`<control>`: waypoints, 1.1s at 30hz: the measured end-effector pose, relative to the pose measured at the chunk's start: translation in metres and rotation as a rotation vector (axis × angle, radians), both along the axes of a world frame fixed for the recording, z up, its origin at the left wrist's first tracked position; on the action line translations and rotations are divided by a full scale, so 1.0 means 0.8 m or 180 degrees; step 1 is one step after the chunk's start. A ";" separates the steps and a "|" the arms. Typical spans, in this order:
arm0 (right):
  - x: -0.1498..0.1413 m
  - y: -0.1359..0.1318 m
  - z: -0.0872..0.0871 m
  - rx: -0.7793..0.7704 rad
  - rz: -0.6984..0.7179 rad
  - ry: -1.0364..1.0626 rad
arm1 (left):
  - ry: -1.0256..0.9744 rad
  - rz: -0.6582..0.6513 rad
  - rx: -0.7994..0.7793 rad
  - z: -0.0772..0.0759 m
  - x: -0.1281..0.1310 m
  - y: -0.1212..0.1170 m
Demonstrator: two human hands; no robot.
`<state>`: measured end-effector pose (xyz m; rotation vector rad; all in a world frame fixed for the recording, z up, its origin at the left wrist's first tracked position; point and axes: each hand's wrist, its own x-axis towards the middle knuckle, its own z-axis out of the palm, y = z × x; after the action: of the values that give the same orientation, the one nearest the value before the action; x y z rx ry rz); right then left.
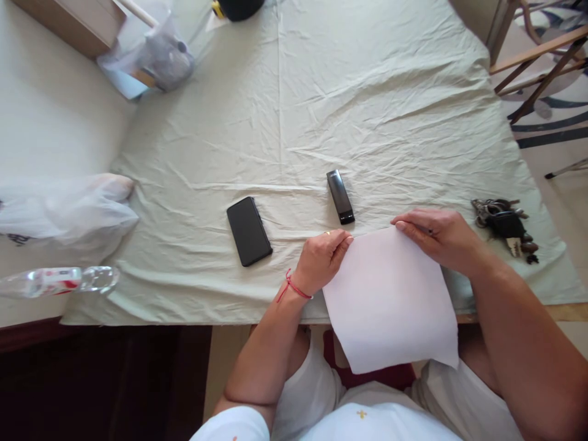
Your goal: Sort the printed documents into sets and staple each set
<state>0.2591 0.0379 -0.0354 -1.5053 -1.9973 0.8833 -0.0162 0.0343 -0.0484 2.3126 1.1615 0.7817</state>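
Observation:
A white sheet of paper (pixel 395 300) spans the table's front edge, its lower part hanging over my lap. My left hand (pixel 321 257), with a red string bracelet at the wrist, pinches its far left corner. At the far right corner, my right hand (pixel 436 236) grips the sheet between thumb and fingers. Just beyond the paper lies a slim black device (pixel 340 197) with a glossy face. A black smartphone (pixel 249 231) rests flat to the left of my left hand.
Wrinkled pale green cloth (pixel 285 122) covers the table. Keys (pixel 505 226) lie at the right. On the left are a plastic bottle (pixel 59 280), a white plastic bag (pixel 68 208) and a clear bag (pixel 160 58) near a cardboard box (pixel 73 21). A folding chair (pixel 537 58) stands beyond the right edge.

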 end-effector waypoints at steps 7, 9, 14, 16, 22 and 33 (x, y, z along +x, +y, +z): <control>-0.002 -0.003 0.007 -0.0943 -0.0717 0.0529 | 0.0255 0.0196 -0.0156 -0.009 -0.001 0.003; -0.005 -0.006 0.008 -0.0989 -0.0720 0.0656 | 0.0273 0.0300 -0.0224 -0.008 -0.002 0.005; -0.004 -0.010 0.005 -0.1276 -0.0582 0.0958 | 0.0236 0.0198 -0.0288 -0.005 -0.002 0.006; -0.001 -0.009 0.004 -0.1274 -0.0691 0.1069 | 0.0182 0.0130 -0.0253 -0.005 -0.001 0.006; -0.007 -0.017 0.015 -0.2638 -0.1001 0.2079 | -0.0025 0.0151 -0.0582 0.002 0.000 0.006; 0.005 -0.015 0.017 -0.2823 -0.1559 0.2564 | -0.1883 0.0450 -0.3023 0.017 -0.020 0.012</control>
<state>0.2634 0.0259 -0.0216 -1.5418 -0.6141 1.8746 -0.0326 0.0439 -0.0345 1.1336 1.0791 0.6759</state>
